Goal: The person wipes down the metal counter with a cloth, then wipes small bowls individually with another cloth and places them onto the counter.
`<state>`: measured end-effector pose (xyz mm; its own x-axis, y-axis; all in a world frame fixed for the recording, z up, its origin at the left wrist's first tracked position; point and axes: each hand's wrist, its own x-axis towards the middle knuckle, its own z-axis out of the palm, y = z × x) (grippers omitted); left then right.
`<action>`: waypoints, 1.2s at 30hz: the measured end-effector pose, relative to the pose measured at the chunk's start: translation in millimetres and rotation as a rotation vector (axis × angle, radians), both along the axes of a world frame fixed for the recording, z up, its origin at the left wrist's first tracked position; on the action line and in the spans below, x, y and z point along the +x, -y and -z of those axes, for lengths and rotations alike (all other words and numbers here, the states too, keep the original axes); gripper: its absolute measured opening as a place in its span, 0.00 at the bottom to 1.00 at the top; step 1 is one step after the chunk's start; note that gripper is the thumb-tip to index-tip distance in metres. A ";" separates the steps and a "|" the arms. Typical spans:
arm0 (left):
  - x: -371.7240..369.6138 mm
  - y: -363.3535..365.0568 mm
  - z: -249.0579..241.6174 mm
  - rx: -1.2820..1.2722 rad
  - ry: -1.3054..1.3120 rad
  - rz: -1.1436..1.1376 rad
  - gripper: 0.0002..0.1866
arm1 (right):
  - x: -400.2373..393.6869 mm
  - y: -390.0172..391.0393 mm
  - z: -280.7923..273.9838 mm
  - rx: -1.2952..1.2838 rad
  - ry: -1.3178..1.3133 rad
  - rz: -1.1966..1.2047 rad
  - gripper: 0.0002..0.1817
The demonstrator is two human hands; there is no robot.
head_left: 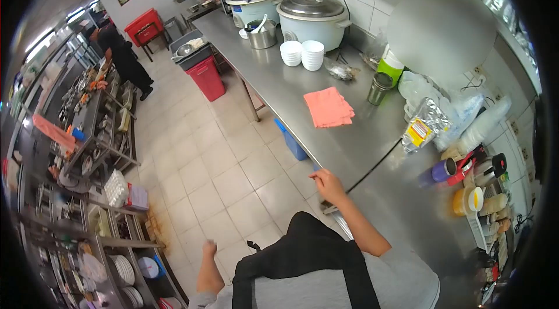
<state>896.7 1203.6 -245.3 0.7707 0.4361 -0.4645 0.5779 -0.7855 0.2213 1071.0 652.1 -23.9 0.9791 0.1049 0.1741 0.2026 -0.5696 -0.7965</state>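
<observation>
My right hand (328, 185) hangs over the counter's front edge, its fingers curled in with nothing visible in them. Low over the tiled floor is my left hand (209, 249), small and blurred, so its fingers cannot be made out. Neither hand appears to touch an object. Ahead of my right hand, a folded orange cloth (329, 107) lies on the steel counter (279, 85). Behind the cloth stand two stacks of white bowls (312, 55) and a large rice cooker (313, 20). A metal cup (380, 88) is to the cloth's right.
A foil bag (427, 125), a purple cup (443, 170) and an orange-filled container (467, 200) line the counter's right side. A red bin (207, 79) and a blue bin (291, 140) stand by the counter. Across the aisle, a person in dark clothes (121, 55) is at the left-hand shelving.
</observation>
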 end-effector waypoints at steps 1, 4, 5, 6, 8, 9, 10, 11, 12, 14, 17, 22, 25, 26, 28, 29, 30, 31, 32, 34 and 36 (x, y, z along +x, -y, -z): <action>68.5 -7.3 -5.6 -0.072 0.155 -0.088 0.21 | 18.7 -5.1 0.3 0.026 0.024 0.043 0.10; 252.2 19.6 -46.0 -0.256 0.446 0.080 0.20 | 65.2 -16.3 16.9 0.066 0.003 0.093 0.09; 295.0 51.5 -81.9 -0.333 0.495 0.098 0.18 | 79.5 -23.2 18.2 0.099 -0.003 0.089 0.09; 335.8 74.8 -95.2 -0.437 0.538 0.128 0.18 | 97.0 -29.7 16.2 0.132 -0.002 0.082 0.09; 391.7 112.9 -114.4 -0.555 0.593 0.237 0.19 | 139.2 -47.1 18.5 0.179 0.007 0.063 0.09; 414.0 133.0 -125.9 -0.573 0.607 0.319 0.19 | 164.3 -56.3 19.4 0.187 0.016 0.054 0.09; 431.6 147.5 -129.0 -0.593 0.579 0.355 0.20 | 191.3 -63.6 17.4 0.191 0.029 0.048 0.09; 443.9 155.9 -129.5 -0.612 0.546 0.390 0.20 | 216.7 -71.0 10.4 0.184 0.029 0.031 0.09; 456.4 161.9 -143.4 -0.561 0.563 0.486 0.21 | 244.7 -79.4 -1.3 0.179 0.030 0.016 0.09; 492.4 156.7 -164.0 -0.520 0.586 0.582 0.20 | 300.5 -97.9 -20.3 0.162 0.058 -0.007 0.09; 582.7 126.5 -181.5 -0.544 0.614 0.512 0.18 | 360.7 -118.0 -45.8 0.126 0.110 -0.037 0.09; 794.9 136.2 -291.6 -0.440 1.158 0.723 0.14 | 435.7 -126.0 -37.0 0.098 0.147 -0.017 0.08; 907.6 177.5 -375.2 -0.484 1.230 0.794 0.14 | 444.1 -119.4 -24.9 0.124 0.154 0.178 0.08; 955.5 188.3 -385.0 -0.403 1.310 0.898 0.14 | 444.3 -114.9 -18.6 0.151 0.143 0.292 0.08; 1052.5 213.1 -401.8 -0.325 1.402 1.038 0.16 | 429.9 -111.2 -3.6 0.206 0.118 0.525 0.09; 1098.4 223.2 -404.3 -0.326 1.404 1.078 0.17 | 420.3 -111.3 -1.1 0.229 0.074 0.660 0.08; 1149.2 225.9 -400.9 -0.220 1.391 1.179 0.20 | 408.1 -114.6 -2.2 0.257 0.030 0.801 0.08; 1179.6 234.1 -403.4 -0.233 1.213 1.142 0.26 | 394.8 -121.8 -3.3 0.292 -0.013 0.949 0.08; 1255.0 231.2 -373.6 -0.075 1.424 1.277 0.31 | 381.1 -126.2 -7.6 0.230 -0.107 1.043 0.08; 1310.6 241.2 -363.1 0.431 1.353 1.138 0.35 | 352.9 -137.6 9.9 0.116 -0.081 1.216 0.08; 1328.1 247.9 -361.3 0.547 1.398 1.070 0.26 | 320.8 -156.2 6.6 0.055 -0.110 1.362 0.08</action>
